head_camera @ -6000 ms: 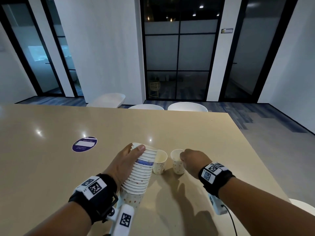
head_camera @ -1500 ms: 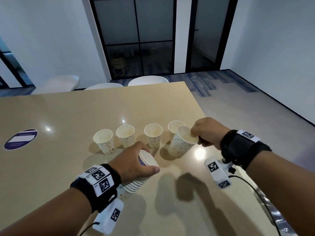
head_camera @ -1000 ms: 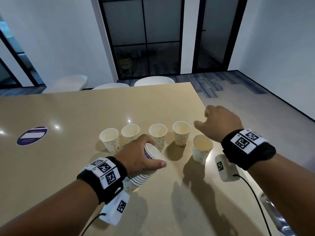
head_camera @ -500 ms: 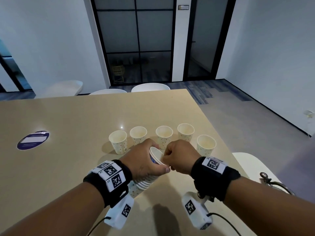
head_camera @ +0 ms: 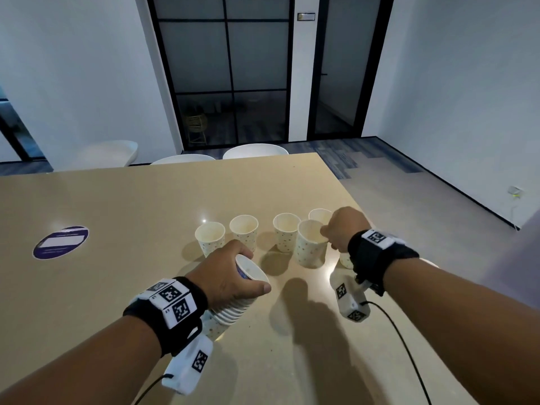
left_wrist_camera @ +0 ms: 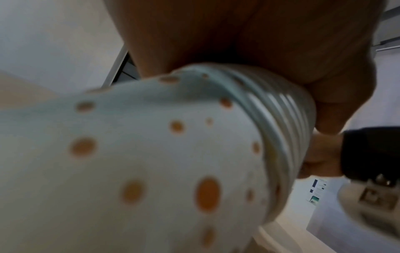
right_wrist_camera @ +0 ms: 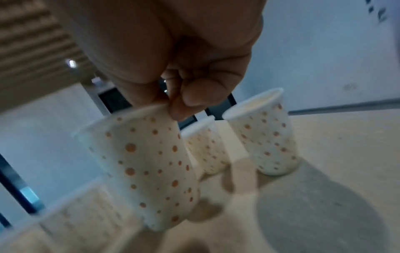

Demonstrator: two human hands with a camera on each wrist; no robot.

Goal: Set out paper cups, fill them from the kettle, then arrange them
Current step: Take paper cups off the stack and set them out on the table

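here a tan table (head_camera: 122, 206) fronts dark glass doors (head_camera: 230, 68)

White paper cups with orange dots. Four upright and empty in a row (head_camera: 242, 232) on the bench (head_camera: 146, 200); a fifth (head_camera: 346, 260) mostly hidden. One more (head_camera: 310, 244) pinched at the rim, near the row. Nested stack (head_camera: 233, 308), tilted, gripped near its top.

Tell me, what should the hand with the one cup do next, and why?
Probably set the cup down on the table beside the row. The right hand pinches its rim, it hangs above the table, and the left hand holds the stack ready.
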